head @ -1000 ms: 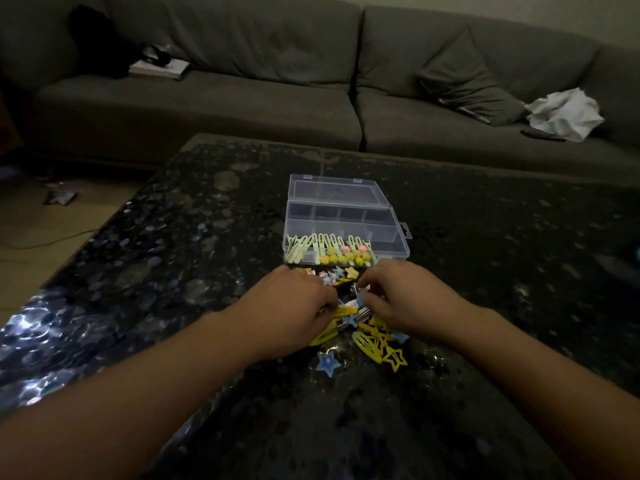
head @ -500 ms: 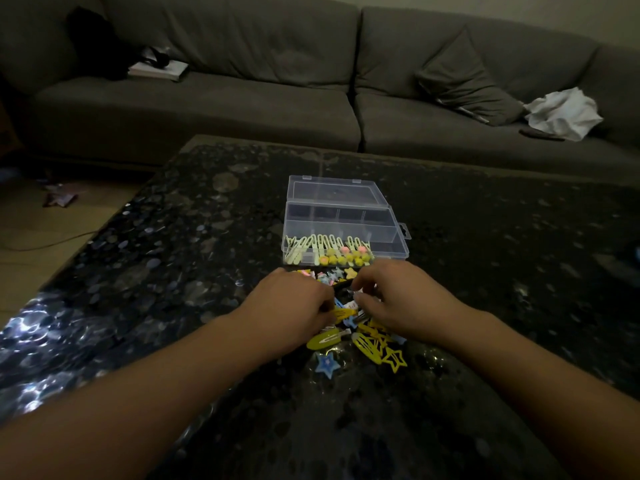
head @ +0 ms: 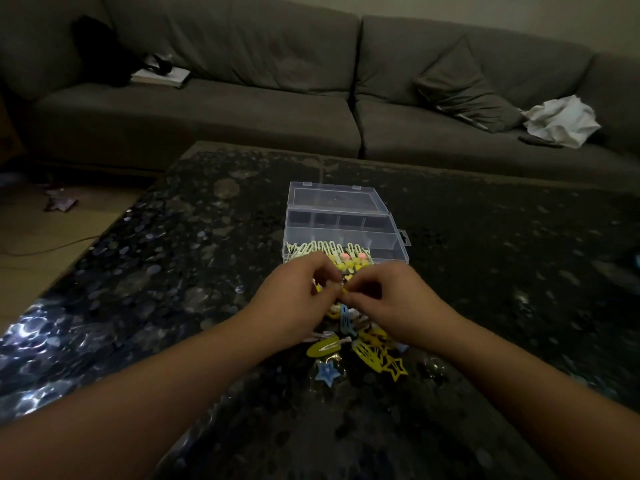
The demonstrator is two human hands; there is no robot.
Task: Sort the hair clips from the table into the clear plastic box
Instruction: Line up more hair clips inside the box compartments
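Observation:
A clear plastic box (head: 394, 237) lies open on the black table (head: 173, 271), its lid folded back. Its front compartment holds several pale yellow hair clips (head: 322, 249). Just in front of the box, my left hand (head: 294, 306) and my right hand (head: 391, 299) meet fingertip to fingertip and pinch a small yellow clip (head: 344, 290) between them. Below the hands lies a loose pile of clips: a yellow oval clip (head: 323, 347), a blue star clip (head: 328, 372), yellow star clips (head: 381, 356) and a blue clip (head: 345, 320). The hands hide part of the pile.
A grey sofa (head: 277, 109) runs behind the table, with a cushion (head: 464, 88), a white cloth (head: 561, 121) and a book (head: 161, 76) on it. Wooden floor with a cable (head: 45, 251) lies to the left.
Both hands have lifted off the pile and moved toward the box, coming together on a small yellow clip. The yellow oval clip, hidden before, now shows.

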